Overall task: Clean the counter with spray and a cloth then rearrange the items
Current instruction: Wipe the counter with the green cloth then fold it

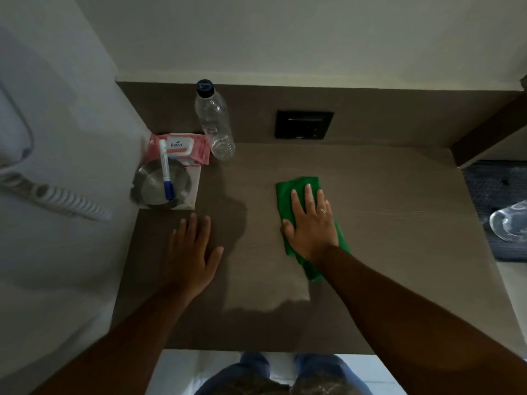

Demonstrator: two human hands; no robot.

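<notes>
- Wiping is the step I judge to be in hand: my right hand (309,223) lies flat and open, fingers spread, pressing the folded green cloth (302,192) onto the brown wood-look counter (385,238).
- The cloth sits near the middle of the counter, well to the right of the round shiny metal bowl (151,185).
- My left hand (192,253) is flat and open too, palm down on the bare counter just in front of the bowl. It has nothing in it.
- To wipe well, I would keep the palm flat, push in long lines, and stop short of the things by the bowl.
- A white marker with a blue cap (166,172) lies across the bowl. A pink pack of wet wipes (196,148) is just behind the bowl, and a clear plastic bottle with a dark cap (214,124) stands to the right of that pack.
- These will need moving so I can clean under them.
- I see no spray bottle anywhere.
- The light is dim, so I cannot tell if the counter is wet.
- A clear shiny thing (510,223) far to the right of the bowl is cut off by the edge; I cannot tell what it is.
</notes>
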